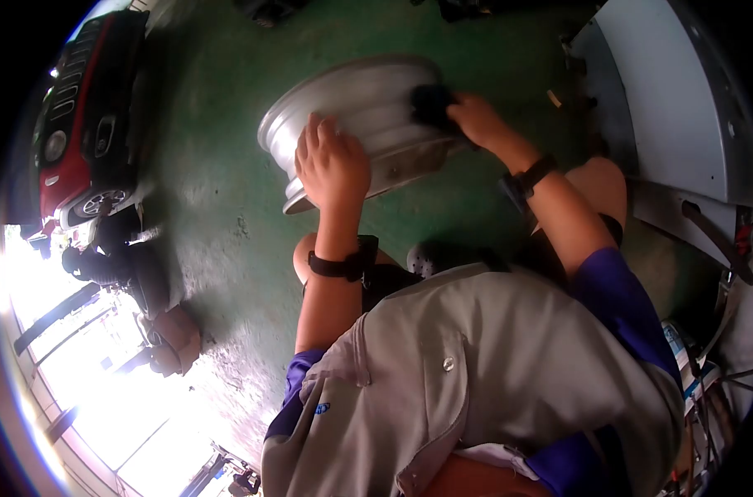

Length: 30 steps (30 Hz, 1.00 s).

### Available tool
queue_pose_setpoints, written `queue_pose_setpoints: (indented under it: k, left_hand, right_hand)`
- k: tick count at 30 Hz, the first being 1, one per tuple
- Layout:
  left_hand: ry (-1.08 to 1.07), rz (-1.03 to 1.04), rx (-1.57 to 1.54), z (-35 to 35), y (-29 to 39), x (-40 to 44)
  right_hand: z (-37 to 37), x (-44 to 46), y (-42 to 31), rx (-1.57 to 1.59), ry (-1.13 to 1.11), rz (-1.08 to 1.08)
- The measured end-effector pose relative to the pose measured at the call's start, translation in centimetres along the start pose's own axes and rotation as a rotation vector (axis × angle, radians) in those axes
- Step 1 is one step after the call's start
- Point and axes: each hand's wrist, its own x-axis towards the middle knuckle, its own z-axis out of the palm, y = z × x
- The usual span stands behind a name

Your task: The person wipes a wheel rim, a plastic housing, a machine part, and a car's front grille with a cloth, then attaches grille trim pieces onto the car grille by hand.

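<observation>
A silver-grey wheel rim (356, 95) without a tyre is in front of me, its barrel facing up toward me. My left hand (333, 161) lies over the near flange, fingers bent onto the barrel, holding the rim. At the other side, my right hand (478, 122) is closed on a dark cloth (433, 106) pressed against the rim's barrel. The fingers of my right hand are partly hidden by the cloth. Both wrists wear black bands.
The floor (219, 166) is green and worn. A red and black car (78, 116) stands at the left, near dark equipment (128, 265) and a bright opening. A grey metal panel or cabinet (670, 99) stands at the right. A small orange-tan piece (553, 99) lies on the floor.
</observation>
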Motion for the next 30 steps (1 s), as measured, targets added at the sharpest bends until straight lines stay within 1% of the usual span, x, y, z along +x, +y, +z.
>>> queue_pose_setpoints:
  k: [1,2,3,4,5,6,7,9,10,12,15,17,20,22,23,26,27,28,29,30]
  left_hand:
    - [-0.024,-0.022,0.006,-0.1,0.3,-0.1]
    - [0.0,-0.009,0.0,0.3,-0.4,-0.1]
    - [-0.009,-0.019,-0.003,0.2,-0.6,-0.1]
    - [-0.018,-0.029,-0.004,0.0,-0.8,0.1]
    - [-0.028,-0.041,-0.003,-0.2,-1.0,0.0]
    - [-0.002,0.002,0.003,-0.3,-1.5,-0.1]
    - [-0.002,-0.004,-0.015,-0.3,-1.9,-0.3]
    - [0.004,-0.012,-0.052,-0.2,-2.5,-0.5]
    - [-0.001,-0.037,-0.077,-0.2,-2.6,-0.4]
    - [0.018,-0.02,-0.096,-0.2,-2.5,-0.4]
    - [0.036,-0.013,-0.08,-0.2,-1.8,-0.2]
    - [0.042,0.006,-0.08,-0.2,-1.3,-0.2]
    - [0.021,-0.016,-0.073,-0.5,-0.3,-0.2]
    - [0.025,-0.013,-0.056,-0.2,0.1,0.0]
    - [0.024,-0.01,-0.041,0.0,0.1,0.0]
    - [0.017,-0.012,-0.002,-0.5,0.1,0.1]
    - [0.012,-0.018,0.008,-0.6,0.1,0.1]
    - [0.002,-0.025,0.002,-0.7,-0.1,0.0]
    - [-0.009,-0.033,-0.005,-0.8,-0.6,0.0]
    - [-0.022,-0.042,-0.012,-0.8,-1.0,-0.1]
  right_hand:
    - [0.4,-0.4,-1.6,-0.092,-0.013,-0.124]
    - [1.1,-0.5,-3.1,-0.184,-0.029,-0.249]
    - [2.0,-0.6,-4.4,-0.25,-0.054,-0.446]
    - [3.7,-1.3,-6.0,-0.296,-0.004,-0.568]
    - [5.0,-1.9,-7.3,-0.333,-0.012,-0.626]
    - [5.8,-3.0,-8.9,-0.351,-0.032,-0.643]
    - [7.1,-2.9,-8.5,-0.347,-0.003,-0.712]
    - [7.6,-3.0,-7.8,-0.231,0.058,-0.74]
    - [7.6,-2.8,-7.2,-0.236,0.095,-0.76]
    - [7.2,-2.2,-5.4,-0.245,0.165,-0.801]
    - [5.0,-1.6,-2.4,-0.256,0.232,-0.61]
    - [2.9,-1.2,-0.5,-0.171,0.142,-0.238]
    - [1.3,1.7,5.7,0.302,0.042,-0.05]
    - [1.7,2.1,7.2,0.313,0.111,0.004]
    - [1.8,2.4,7.6,0.32,0.143,0.03]
    - [2.0,2.5,6.9,0.063,0.125,0.015]
    - [1.8,1.2,4.4,-0.017,0.099,-0.017]
    - [1.3,-1.2,-0.4,-0.099,0.071,-0.048]
    - [1.6,-2.2,-3.4,-0.182,0.043,-0.077]
    - [2.9,-1.8,-3.8,-0.162,0.089,-0.349]
